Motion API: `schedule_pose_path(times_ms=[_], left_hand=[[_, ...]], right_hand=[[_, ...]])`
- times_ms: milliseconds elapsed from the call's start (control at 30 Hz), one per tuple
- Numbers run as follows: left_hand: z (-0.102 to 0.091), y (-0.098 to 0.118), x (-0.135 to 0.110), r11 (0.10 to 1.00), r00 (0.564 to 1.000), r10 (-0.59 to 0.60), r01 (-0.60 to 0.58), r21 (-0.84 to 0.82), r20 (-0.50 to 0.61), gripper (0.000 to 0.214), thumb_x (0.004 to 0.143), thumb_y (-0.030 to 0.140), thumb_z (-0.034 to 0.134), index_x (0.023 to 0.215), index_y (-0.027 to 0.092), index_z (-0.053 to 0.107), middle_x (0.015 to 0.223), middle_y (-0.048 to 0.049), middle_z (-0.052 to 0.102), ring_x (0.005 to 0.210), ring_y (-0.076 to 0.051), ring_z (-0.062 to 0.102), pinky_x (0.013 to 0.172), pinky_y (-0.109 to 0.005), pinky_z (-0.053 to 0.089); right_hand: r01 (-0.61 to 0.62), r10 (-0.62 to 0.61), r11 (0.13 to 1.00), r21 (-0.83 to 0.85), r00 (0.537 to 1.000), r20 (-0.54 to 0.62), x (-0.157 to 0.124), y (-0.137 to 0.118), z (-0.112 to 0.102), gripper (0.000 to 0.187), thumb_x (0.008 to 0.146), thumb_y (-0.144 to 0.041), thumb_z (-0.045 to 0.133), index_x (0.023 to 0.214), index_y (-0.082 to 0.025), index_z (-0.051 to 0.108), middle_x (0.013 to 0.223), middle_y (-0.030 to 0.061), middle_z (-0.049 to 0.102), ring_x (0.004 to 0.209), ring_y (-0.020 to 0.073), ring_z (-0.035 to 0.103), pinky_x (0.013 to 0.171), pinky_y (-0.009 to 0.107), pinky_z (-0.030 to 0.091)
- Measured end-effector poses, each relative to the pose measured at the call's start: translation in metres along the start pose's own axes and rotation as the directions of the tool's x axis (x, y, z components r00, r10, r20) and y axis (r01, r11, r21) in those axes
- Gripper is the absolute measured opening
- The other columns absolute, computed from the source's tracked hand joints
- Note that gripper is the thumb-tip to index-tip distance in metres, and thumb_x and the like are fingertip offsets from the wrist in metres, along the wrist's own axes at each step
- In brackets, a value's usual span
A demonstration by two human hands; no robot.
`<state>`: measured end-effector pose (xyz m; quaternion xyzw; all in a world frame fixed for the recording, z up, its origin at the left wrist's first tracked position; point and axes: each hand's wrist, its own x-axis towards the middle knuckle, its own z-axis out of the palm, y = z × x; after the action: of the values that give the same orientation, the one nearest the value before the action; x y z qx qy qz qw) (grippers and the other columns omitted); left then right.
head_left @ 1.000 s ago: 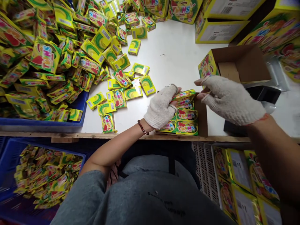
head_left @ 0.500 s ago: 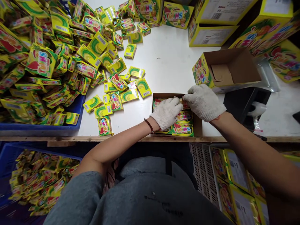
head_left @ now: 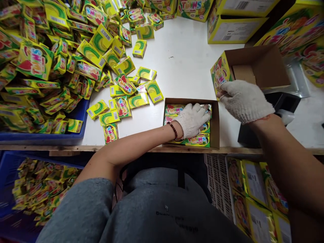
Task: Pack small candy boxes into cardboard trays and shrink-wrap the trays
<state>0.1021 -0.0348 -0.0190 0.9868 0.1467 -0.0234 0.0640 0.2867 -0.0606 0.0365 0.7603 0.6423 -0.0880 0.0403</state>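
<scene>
My left hand [head_left: 193, 119], in a white knitted glove, lies with fingers spread on small yellow-green TWINS packs [head_left: 198, 139]. They sit in rows inside a shallow open carton [head_left: 214, 126] at the table's front edge. My right hand [head_left: 244, 101], also gloved, is to the right of that carton. Its fingers are closed at the lower left corner of a larger open TWINS box [head_left: 268, 64], which lies on its side with its brown inside showing. The fingertips are partly hidden against the printed panel.
Many loose packs [head_left: 35, 60] heap over a blue crate [head_left: 45, 136] at left, spilling onto the white table [head_left: 182, 50]. Printed boxes [head_left: 235, 28] are stacked at the back right. A black object [head_left: 249, 135] stands right. Below are another blue crate [head_left: 7, 168] and filled boxes [head_left: 255, 182].
My right hand has left the packs in the shallow carton and moved right to the larger box. My left hand has slid right and flattened over the packs. The view has shifted slightly.
</scene>
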Motion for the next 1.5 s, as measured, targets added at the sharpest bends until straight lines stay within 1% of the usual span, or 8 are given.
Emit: schedule_pose_path(times_ms=[167, 433, 567, 733, 867, 1133, 1333, 1500], left_hand=[[0.000, 0.000, 0.006, 0.998, 0.996, 0.013, -0.007, -0.065, 0.094, 0.051, 0.107, 0.038, 0.056, 0.152, 0.016, 0.068, 0.161, -0.0195, 0.063, 0.135, -0.038, 0.057, 0.098, -0.049, 0.048], [-0.011, -0.006, 0.014, 0.950, 0.979, 0.040, 0.024, -0.310, 0.201, 0.049, 0.106, 0.050, 0.063, 0.142, 0.020, 0.076, 0.158, -0.0169, 0.068, 0.139, -0.038, 0.062, 0.107, -0.050, 0.053], [-0.020, -0.036, -0.024, 0.847, 0.995, -0.042, -0.010, -0.531, -0.086, 0.033, 0.115, 0.037, 0.050, 0.130, 0.024, 0.075, 0.137, -0.0069, 0.077, 0.124, -0.022, 0.070, 0.107, -0.034, 0.053], [-0.009, -0.096, -0.132, 0.631, 0.588, -0.775, 0.696, -0.343, -0.232, 0.041, 0.100, 0.036, 0.075, 0.135, 0.015, 0.068, 0.133, -0.0148, 0.070, 0.126, -0.030, 0.065, 0.110, -0.041, 0.052], [0.017, -0.126, -0.193, 0.333, 0.317, -0.942, 0.928, -0.166, -0.113, 0.088, 0.084, 0.040, 0.089, 0.160, 0.015, 0.051, 0.143, -0.0191, 0.066, 0.129, -0.037, 0.063, 0.109, -0.047, 0.053], [0.049, -0.103, -0.189, 0.580, 0.480, -0.812, 0.724, -0.372, -0.332, 0.074, 0.085, 0.030, 0.078, 0.153, 0.013, 0.057, 0.137, -0.0180, 0.071, 0.123, -0.035, 0.068, 0.110, -0.050, 0.057], [0.038, -0.053, -0.191, 0.890, 0.741, -0.452, 0.340, -0.304, -0.497, 0.053, 0.101, 0.034, 0.061, 0.153, 0.025, 0.062, 0.136, -0.0129, 0.073, 0.127, -0.030, 0.071, 0.109, -0.048, 0.059], [0.034, -0.046, -0.243, 0.518, 0.448, -0.853, 0.792, -0.323, -0.269, 0.079, 0.089, 0.059, 0.085, 0.149, 0.014, 0.061, 0.136, -0.0207, 0.067, 0.127, -0.040, 0.068, 0.110, -0.056, 0.058]], right_hand=[[-0.058, 0.078, 0.995, -0.079, 0.954, 0.290, 0.000, -0.013, 0.014, 0.040, 0.111, -0.017, 0.044, 0.131, -0.003, 0.076, 0.131, 0.0297, 0.077, 0.113, 0.0308, 0.072, 0.089, 0.036, 0.045], [-0.084, 0.105, 0.991, -0.107, 0.973, 0.206, -0.008, -0.018, 0.028, 0.040, 0.107, -0.015, 0.044, 0.123, -0.007, 0.080, 0.119, 0.0312, 0.079, 0.098, 0.0306, 0.073, 0.079, 0.038, 0.045], [-0.074, 0.088, 0.993, -0.088, 0.981, 0.170, -0.012, -0.013, 0.035, 0.043, 0.108, -0.022, 0.045, 0.124, -0.011, 0.083, 0.122, 0.0301, 0.079, 0.100, 0.0294, 0.075, 0.080, 0.040, 0.048], [-0.070, 0.074, 0.993, -0.099, 0.997, 0.034, -0.010, 0.000, 0.053, 0.041, 0.107, -0.032, 0.052, 0.122, -0.016, 0.086, 0.117, 0.0286, 0.081, 0.095, 0.0328, 0.075, 0.080, 0.045, 0.053], [0.067, -0.090, 0.995, -0.075, 0.924, -0.373, -0.011, -0.012, 0.057, 0.045, 0.105, -0.042, 0.059, 0.131, -0.015, 0.082, 0.129, 0.0282, 0.079, 0.114, 0.0384, 0.075, 0.089, 0.052, 0.057], [0.556, -0.335, 0.814, 0.169, 0.687, -0.645, -0.018, -0.114, 0.041, 0.043, 0.104, -0.032, 0.060, 0.141, -0.017, 0.075, 0.134, 0.0219, 0.080, 0.122, 0.0359, 0.079, 0.102, 0.054, 0.066], [0.471, -0.407, 0.769, 0.431, 0.882, -0.237, -0.002, -0.152, 0.038, 0.047, 0.096, -0.035, 0.060, 0.137, -0.021, 0.075, 0.131, 0.0162, 0.082, 0.114, 0.0332, 0.081, 0.100, 0.052, 0.068], [0.572, -0.556, 0.713, 0.406, 0.814, -0.171, -0.022, -0.150, 0.040, 0.047, 0.094, -0.026, 0.051, 0.128, -0.015, 0.081, 0.121, 0.0186, 0.085, 0.110, 0.0337, 0.083, 0.100, 0.050, 0.068]])
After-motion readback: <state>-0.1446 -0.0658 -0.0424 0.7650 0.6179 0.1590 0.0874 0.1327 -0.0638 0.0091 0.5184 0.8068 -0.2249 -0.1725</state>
